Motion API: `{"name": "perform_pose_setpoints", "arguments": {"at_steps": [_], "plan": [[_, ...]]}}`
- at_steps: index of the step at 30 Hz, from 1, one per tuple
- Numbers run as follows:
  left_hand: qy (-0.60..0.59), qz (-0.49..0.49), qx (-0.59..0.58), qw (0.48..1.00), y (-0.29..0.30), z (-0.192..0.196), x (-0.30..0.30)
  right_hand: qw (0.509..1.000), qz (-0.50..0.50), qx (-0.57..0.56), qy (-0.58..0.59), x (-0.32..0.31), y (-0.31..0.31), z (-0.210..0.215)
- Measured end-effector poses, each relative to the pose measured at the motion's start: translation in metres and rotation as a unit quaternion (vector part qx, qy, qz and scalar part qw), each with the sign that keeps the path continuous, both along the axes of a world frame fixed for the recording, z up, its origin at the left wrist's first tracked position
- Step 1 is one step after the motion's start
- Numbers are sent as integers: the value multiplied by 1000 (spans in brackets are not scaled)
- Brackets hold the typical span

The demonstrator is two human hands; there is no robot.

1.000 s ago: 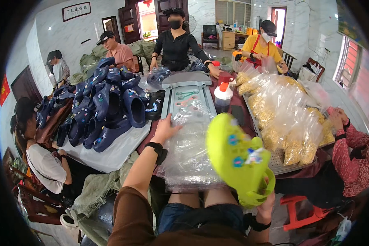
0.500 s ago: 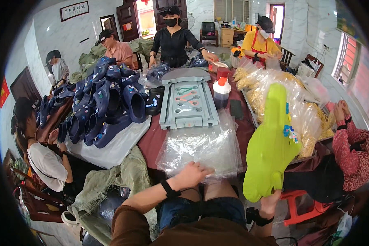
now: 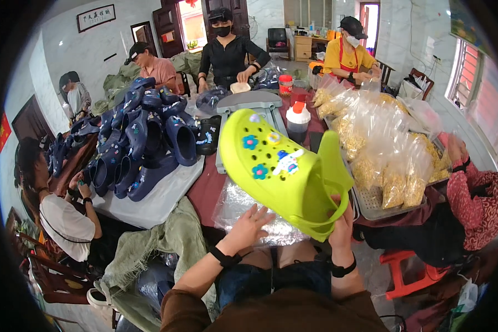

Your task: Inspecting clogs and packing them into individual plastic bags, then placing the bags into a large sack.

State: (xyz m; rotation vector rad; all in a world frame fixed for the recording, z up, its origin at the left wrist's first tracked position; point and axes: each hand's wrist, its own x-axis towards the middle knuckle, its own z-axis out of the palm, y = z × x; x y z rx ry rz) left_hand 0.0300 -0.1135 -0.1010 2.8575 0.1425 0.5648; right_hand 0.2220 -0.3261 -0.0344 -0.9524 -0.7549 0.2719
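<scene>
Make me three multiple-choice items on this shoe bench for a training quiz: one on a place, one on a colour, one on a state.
1. Where is the pile of dark blue clogs?
A. left of the lime green clog
B. right of it
C. on the floor

2. What colour is the clog held in the right hand?
A. red
B. lime green
C. black

3. How is the left hand?
A. closed on a bottle
B. open, fingers spread over the clear plastic bags
C. out of view

Answers: 1 A, the pile lies on the table's left side. 2 B, bright lime with small charms. 3 B, the fingers are spread and grip nothing.
</scene>
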Motion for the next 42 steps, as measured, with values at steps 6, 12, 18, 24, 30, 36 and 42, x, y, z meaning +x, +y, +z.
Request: {"name": "perform_pose_setpoints", "arguments": {"at_steps": [6,12,18,24,30,36,42], "plan": [[48,47,-10,998,-8,6,9,966,59,78,238,5,-24,-18],[24,-60,-116,991,-37,32,25,965,-66,35,253,21,-44,-36],[-3,-31,-176,984,-70,72,-1,969,-23,45,241,3,-61,-14],[-353,136,-412,829,-42,132,-46,983,23,47,178,-13,-57,0],[-562,167,-143,798,-17,179,-67,990,24,43,130,-10,-21,-14],[-315,171,32,933,-6,139,-49,997,-57,-19,-53,8,10,4],[-117,79,-46,989,7,42,-17,985,-72,-124,-97,22,13,-50]]}}
